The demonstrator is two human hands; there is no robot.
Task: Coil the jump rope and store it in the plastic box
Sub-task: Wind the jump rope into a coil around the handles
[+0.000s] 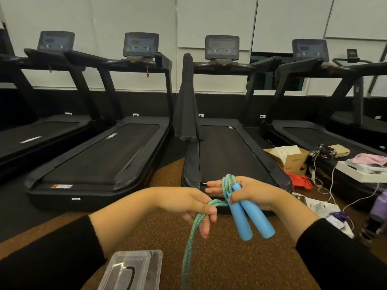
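Two blue handles [250, 214] side by side in the right hand [257, 195], fingers curled around them, upper ends gripped, lower ends pointing down toward the floor; jump rope [227, 185] looped over that hand's fingers near the handles; left hand [188, 203] pinches the blue-green rope just beside the handles, rest of it hanging down out of view at the bottom edge; clear plastic box [129, 268] sits low left on the brown speckled floor [230, 264], apart from the rope; black treadmills [230, 151] ahead.
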